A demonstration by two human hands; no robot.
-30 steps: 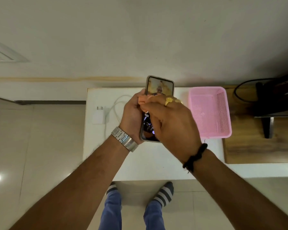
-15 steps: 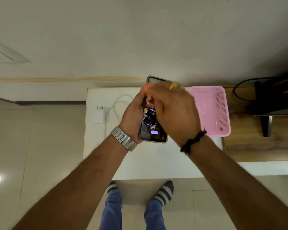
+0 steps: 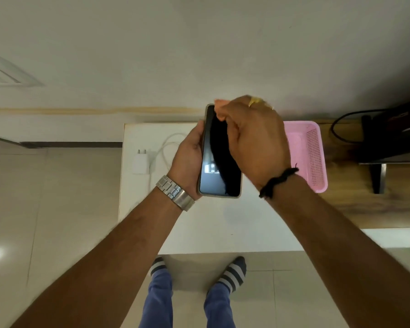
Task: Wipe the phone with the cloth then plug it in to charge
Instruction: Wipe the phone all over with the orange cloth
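The slim dark-screened phone in a pale case (image 3: 219, 159) is held upright above the back half of the white desk (image 3: 199, 223), its glass black and glossy, showing only a faint reflection low on the screen. The left hand (image 3: 187, 157) grips its left edge from behind. The right hand (image 3: 251, 140) has its fingers (image 3: 225, 114) curled round a small peach cloth (image 3: 219, 106), pressed at the phone's top end. Wiping looks to be underway, not finished. Charging is not yet begun: the white plug adapter (image 3: 141, 163) and its looped white cable (image 3: 168, 145) lie untouched near the desk's left edge, unconnected to the phone.
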